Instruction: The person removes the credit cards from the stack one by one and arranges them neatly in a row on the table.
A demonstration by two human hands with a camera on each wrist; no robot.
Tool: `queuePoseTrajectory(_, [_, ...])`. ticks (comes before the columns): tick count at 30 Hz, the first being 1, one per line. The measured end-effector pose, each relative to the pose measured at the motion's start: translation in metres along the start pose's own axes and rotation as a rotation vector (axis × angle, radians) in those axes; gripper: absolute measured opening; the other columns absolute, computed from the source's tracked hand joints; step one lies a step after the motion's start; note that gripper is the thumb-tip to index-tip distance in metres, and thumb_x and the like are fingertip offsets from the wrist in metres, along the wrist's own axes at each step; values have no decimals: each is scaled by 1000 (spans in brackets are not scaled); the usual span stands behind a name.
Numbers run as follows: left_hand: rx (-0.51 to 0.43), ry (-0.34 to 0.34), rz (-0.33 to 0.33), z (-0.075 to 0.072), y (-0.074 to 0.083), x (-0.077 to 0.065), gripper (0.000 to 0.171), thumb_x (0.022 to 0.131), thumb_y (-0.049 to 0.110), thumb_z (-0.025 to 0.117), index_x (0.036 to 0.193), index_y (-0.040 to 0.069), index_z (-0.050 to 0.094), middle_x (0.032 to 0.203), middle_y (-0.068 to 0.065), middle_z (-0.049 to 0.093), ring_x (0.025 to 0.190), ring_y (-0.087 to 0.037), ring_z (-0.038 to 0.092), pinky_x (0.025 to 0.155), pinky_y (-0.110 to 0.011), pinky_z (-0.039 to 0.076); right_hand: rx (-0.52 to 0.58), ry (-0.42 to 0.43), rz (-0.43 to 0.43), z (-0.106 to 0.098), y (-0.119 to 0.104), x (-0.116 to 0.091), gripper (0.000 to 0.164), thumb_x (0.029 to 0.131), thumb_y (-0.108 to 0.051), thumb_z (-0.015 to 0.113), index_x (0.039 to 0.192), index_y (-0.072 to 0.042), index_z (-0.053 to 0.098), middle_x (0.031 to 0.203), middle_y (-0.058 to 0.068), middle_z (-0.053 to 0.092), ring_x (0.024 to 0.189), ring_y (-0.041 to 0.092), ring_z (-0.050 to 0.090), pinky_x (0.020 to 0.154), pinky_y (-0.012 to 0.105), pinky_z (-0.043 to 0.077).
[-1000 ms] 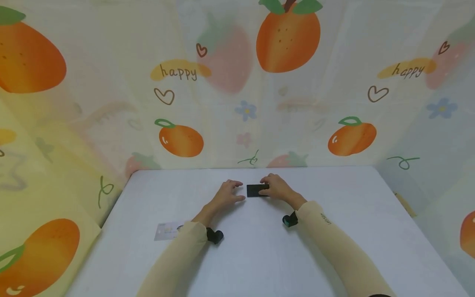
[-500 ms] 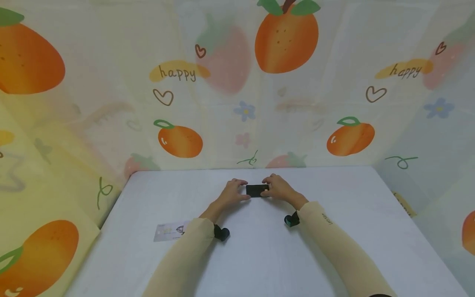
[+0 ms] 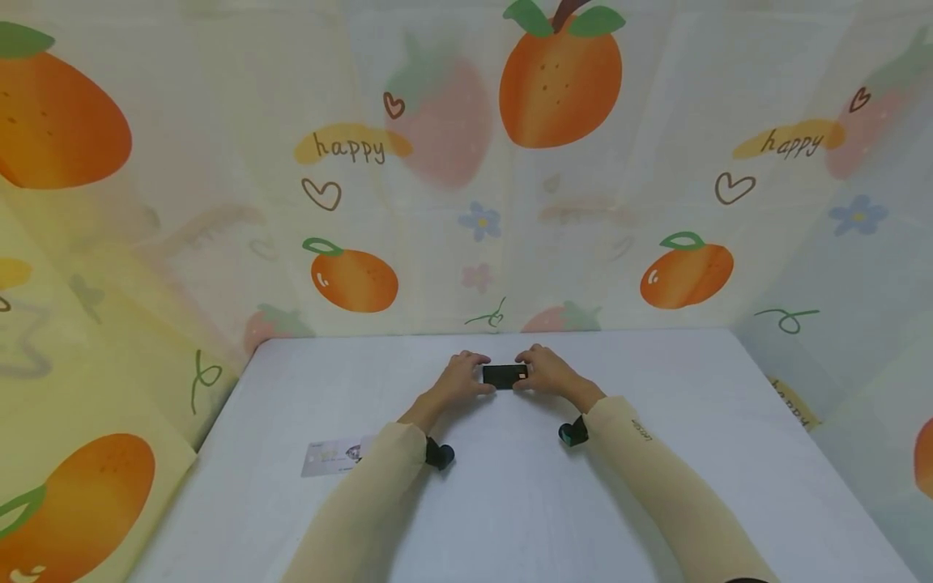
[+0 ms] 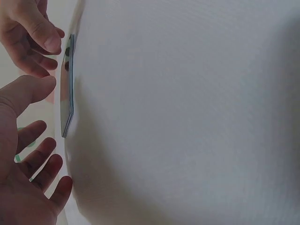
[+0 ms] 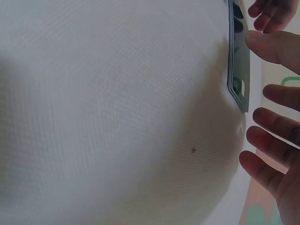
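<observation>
a glossy black flat rectangular slab point(image 3: 503, 376) lies near the far edge of the white counter point(image 3: 539, 502), between the left hand point(image 3: 456, 380) and the right hand point(image 3: 551, 374). both hands' fingers are spread at its short ends, pinching nothing; contact cannot be told.

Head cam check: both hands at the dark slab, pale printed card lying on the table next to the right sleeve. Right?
Not quite, the side is wrong: in the head view the pale printed card lies on the table next to the left sleeve. The left hand and right hand are indeed at the dark slab.
</observation>
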State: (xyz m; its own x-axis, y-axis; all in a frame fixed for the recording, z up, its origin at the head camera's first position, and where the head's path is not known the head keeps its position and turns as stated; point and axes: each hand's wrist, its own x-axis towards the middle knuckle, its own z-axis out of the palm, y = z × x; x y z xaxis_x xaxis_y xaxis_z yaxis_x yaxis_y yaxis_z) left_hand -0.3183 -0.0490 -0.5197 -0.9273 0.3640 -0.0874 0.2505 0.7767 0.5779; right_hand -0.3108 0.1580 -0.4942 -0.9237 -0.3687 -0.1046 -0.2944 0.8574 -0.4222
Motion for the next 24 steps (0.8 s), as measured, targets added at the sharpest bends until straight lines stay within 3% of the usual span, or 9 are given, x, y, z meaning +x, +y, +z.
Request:
queuePoseTrajectory(10, [54,-27,-7,-2,6,2,59,82,31,77,134,13,56,136,-14,52,126,-30,45,108,-46,39,-23,-23,11,2,2,4,55,81,-28,79,125,-1,61,116,18,59,103,28,56,97,46,45])
queuePoseTrajectory(24, [113,-56,-8,3,4,10,61,79,29,79,133,9,58,130,-13,55,118,-28,47,105,-44,40,-31,-74,53,3,1,12,59,77,-23,80,127,0,60,117,16,57,108,27,53,101,43,44])
